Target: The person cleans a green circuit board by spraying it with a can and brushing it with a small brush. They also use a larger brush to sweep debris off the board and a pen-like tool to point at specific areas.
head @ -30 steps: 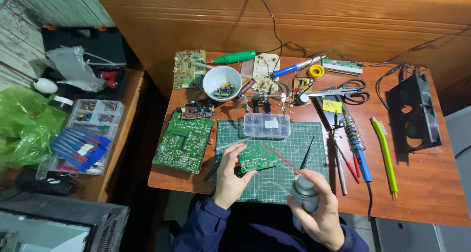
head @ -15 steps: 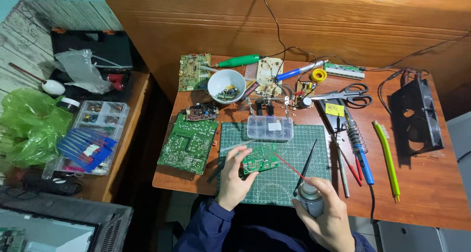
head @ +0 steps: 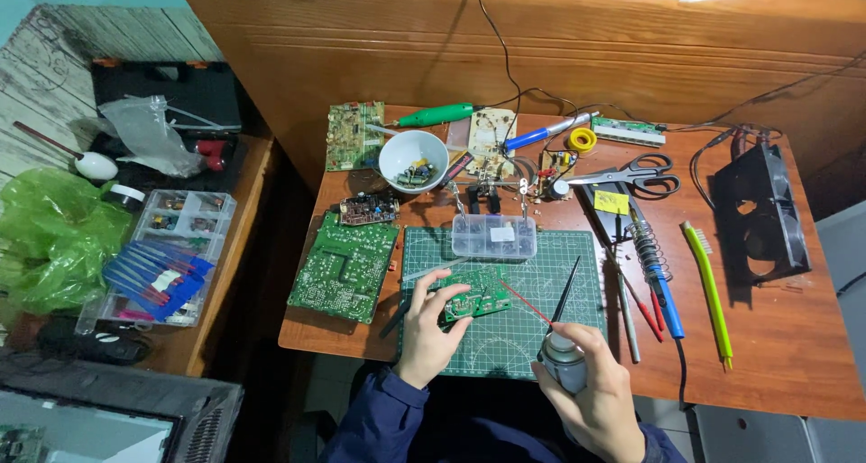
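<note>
My left hand [head: 428, 326] grips a small green circuit board [head: 476, 295] by its left edge, holding it over the green cutting mat [head: 541, 266]. In my right hand [head: 597, 394] is a grey spray can [head: 565, 358] near the mat's front right corner. A thin red straw [head: 525, 302] runs from the can's nozzle up to the board's right side. A black brush [head: 567, 290] lies on the mat just right of the straw.
A clear parts box [head: 494, 237] sits at the mat's back edge. A large green board [head: 345, 265] lies left of the mat. White bowl [head: 413, 158], scissors [head: 631, 174], soldering iron [head: 657, 274], yellow-green brush [head: 710, 289] and black fan [head: 756, 212] crowd the table.
The view has shifted slightly. My left hand and the small board have stayed on the mat, and my right hand has kept the can aimed at the board.
</note>
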